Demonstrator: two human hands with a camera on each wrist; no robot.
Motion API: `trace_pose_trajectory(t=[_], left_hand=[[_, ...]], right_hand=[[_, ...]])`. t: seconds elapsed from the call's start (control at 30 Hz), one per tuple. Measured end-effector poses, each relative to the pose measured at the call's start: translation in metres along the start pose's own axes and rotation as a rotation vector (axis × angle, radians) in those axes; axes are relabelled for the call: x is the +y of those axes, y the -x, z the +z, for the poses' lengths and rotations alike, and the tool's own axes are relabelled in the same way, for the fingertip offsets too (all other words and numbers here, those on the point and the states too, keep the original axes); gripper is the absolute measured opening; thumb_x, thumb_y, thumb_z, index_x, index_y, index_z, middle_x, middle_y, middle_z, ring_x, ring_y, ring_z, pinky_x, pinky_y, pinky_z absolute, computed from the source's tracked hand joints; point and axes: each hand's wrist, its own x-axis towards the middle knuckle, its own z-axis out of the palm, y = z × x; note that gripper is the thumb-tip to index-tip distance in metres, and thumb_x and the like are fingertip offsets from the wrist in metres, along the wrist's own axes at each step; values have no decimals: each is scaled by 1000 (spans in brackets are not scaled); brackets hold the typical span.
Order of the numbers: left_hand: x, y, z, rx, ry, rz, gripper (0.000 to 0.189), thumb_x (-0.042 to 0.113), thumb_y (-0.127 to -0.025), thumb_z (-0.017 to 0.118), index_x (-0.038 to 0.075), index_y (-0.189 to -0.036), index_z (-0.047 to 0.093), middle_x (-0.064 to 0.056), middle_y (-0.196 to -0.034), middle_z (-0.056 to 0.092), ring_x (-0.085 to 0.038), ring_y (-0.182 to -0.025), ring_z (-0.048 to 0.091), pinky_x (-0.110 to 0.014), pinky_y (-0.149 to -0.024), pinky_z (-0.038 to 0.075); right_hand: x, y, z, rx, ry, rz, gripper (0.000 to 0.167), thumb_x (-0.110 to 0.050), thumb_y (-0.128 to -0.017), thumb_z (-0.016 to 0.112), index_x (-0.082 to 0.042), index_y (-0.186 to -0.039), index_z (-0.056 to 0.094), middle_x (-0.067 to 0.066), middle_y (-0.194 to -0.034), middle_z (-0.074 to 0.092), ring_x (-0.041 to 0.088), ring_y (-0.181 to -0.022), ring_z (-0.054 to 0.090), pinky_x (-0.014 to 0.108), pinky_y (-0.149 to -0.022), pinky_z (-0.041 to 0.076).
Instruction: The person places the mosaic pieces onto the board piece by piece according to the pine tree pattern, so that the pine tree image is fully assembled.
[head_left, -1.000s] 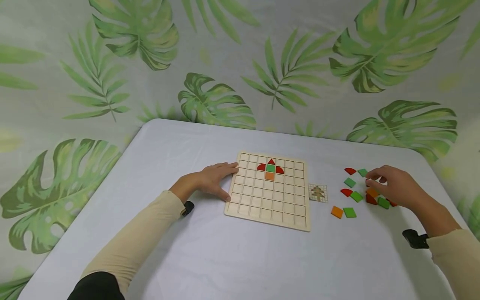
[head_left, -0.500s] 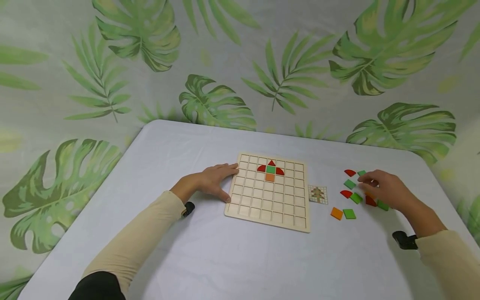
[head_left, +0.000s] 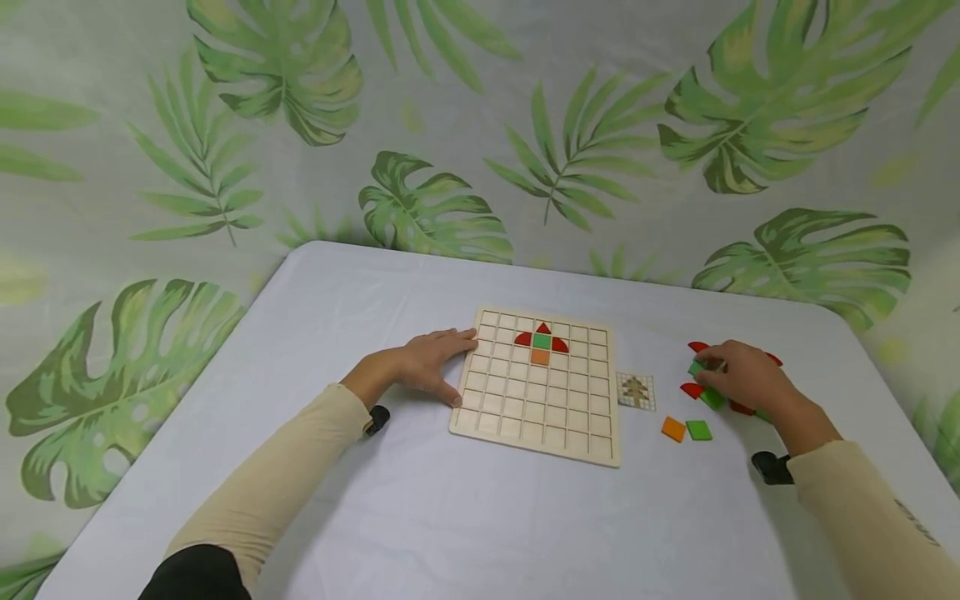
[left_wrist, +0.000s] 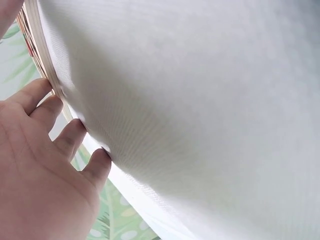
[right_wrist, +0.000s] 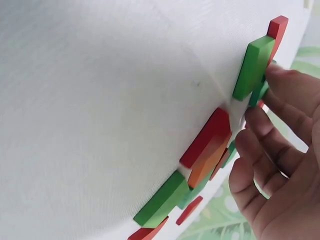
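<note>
A square wooden grid board (head_left: 540, 417) lies on the white table. On it, a red triangle tile (head_left: 543, 328), a green square tile (head_left: 542, 341), an orange square tile (head_left: 540, 357) and two red quarter-circle tiles (head_left: 560, 345) form a figure. My left hand (head_left: 427, 365) touches the board's left edge with spread thumb and fingers. To the right, my right hand (head_left: 753, 379) is over the loose tiles. Its thumb and fingertips pinch another green square tile (head_left: 695, 367), partly hidden by the fingers in the right wrist view.
A small pattern card (head_left: 636, 392) lies beside the board's right edge. Nearby are a loose orange tile (head_left: 673, 429) and a green tile (head_left: 699, 430). Several red, green and orange tiles lie around and under the right hand, among them a red quarter-circle (head_left: 692, 390).
My right hand has moved left across the loose tiles, from the far side of the pile to the green square tile now between its fingertips. The left hand has stayed at the board's edge.
</note>
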Motion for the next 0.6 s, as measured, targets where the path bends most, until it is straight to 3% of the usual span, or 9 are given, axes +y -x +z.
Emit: trace_pose_trajectory(t=[0.37,0.6], left_hand=[[1,0,2,-3,7,5,97,42,-81,79,18,-158,27,3,-170,10,-30,-157,9,-56,-125,16],[2,1,0,2,8,-2,97,42,-81,79,18,-158,26,4,-170,10,-29,-157,9,-56,-125,15]], right_hand=[[-5,1,3,-22,-11,50,42,-21,-90,67,7,-121,64,28,-112,63,38,-96,61,53,-82,53],[-5,-1,3,-11,-4,25,39,-17,-91,66,7,-120,64,28,-112,63,39,-97,61,55,-84,53]])
